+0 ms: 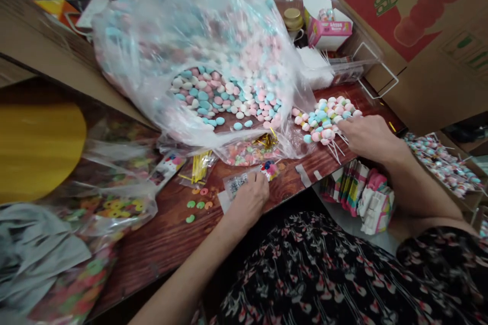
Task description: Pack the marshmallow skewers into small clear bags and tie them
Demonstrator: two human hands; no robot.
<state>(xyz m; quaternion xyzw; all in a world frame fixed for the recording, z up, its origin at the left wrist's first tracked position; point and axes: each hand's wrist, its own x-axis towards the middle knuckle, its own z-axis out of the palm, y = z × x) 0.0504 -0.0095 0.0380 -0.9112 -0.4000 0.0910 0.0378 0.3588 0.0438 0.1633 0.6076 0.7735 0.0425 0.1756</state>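
My right hand [368, 137] is at the right end of a pile of candy skewers [328, 116], small pink, white and blue candies on white sticks. Its fingers are closed around the sticks at the pile's edge; which skewers they hold is partly hidden. My left hand [251, 193] rests near the table's front edge with its fingers curled down. Beside and partly under it lies a small clear printed packet [237, 184]. What those fingers hold, if anything, is hidden. Loose ring-shaped gummies [200, 205] lie left of that hand.
A big open plastic bag [183, 25] of pastel candies fills the table's back. Behind the skewers stands a clear tray [360, 63] with a pink box [330, 34]. Cardboard boxes [430, 71] flank the table. More skewers [444, 165] sit in a box at right.
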